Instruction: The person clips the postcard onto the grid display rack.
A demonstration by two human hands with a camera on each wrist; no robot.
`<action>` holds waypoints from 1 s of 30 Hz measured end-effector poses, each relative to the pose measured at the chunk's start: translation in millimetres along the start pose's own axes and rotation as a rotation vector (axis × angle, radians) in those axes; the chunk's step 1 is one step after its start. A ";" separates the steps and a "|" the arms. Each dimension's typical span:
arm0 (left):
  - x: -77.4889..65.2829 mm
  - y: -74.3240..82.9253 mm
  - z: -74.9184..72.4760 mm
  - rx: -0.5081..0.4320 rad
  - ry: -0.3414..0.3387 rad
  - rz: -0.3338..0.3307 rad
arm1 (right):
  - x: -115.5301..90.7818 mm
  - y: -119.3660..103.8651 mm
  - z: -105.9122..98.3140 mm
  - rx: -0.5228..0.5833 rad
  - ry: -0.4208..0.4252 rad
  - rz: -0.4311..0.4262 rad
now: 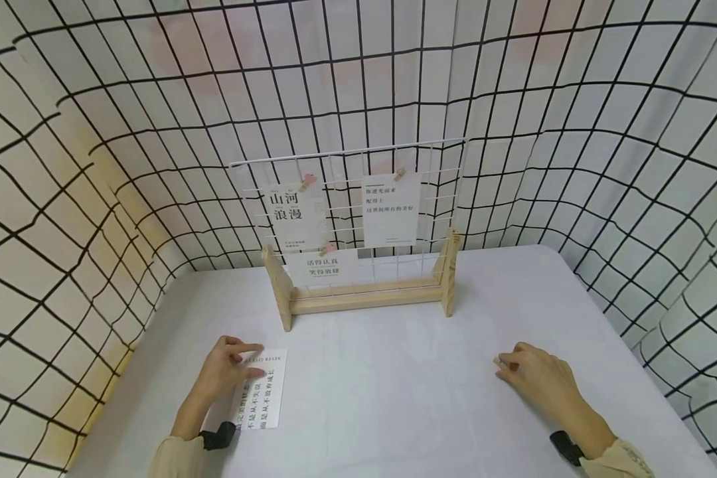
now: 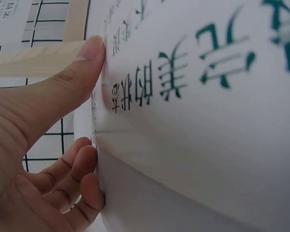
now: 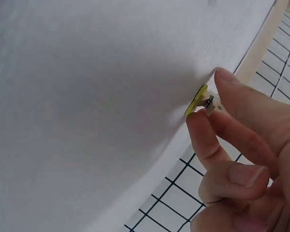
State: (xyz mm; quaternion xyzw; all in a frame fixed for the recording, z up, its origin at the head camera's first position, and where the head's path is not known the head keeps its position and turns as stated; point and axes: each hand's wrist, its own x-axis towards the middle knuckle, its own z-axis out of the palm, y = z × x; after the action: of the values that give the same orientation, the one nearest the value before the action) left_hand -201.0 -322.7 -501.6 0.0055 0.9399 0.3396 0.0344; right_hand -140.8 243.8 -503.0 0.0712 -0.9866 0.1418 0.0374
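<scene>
A white card [image 1: 273, 401] printed with dark Chinese characters lies on the table at the left. Over its upper left part is my left hand [image 1: 222, 368], thumb and index finger spread apart and touching the card near its far end. The left wrist view shows the thumb [image 2: 72, 72] on the card, with the other fingers bent at its edge. Off to the right, just above the cloth, my right hand [image 1: 540, 378] pinches a small wooden clothespin [image 3: 209, 102] between thumb and fingers. It has a metal spring and a yellow-green piece on one side.
A wire grid rack [image 1: 436, 219] on a wooden stand [image 1: 364, 302] stands at the back middle. Clothespins hold a tall left card [image 1: 299, 229], a right card [image 1: 391, 222] and a lower card [image 1: 334, 269]. Black netting [image 1: 358, 93] encloses the white-covered table [image 1: 394, 398].
</scene>
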 end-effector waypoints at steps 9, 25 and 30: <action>3.1 -2.3 3.0 -0.016 0.018 -0.030 | 1.8 0.3 2.1 0.024 0.013 0.017; 10.6 -2.5 3.1 -0.031 -0.006 -0.030 | 3.5 0.2 -0.4 0.037 0.015 0.007; 10.9 -4.8 2.5 -0.029 -0.007 -0.014 | 2.6 0.8 -0.6 0.051 0.016 0.003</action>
State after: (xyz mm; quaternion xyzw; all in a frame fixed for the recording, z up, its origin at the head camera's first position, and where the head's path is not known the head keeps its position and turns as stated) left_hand -211.6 -324.4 -507.3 -0.0002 0.9348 0.3528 0.0399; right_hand -143.4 244.4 -502.4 0.0696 -0.9825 0.1674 0.0431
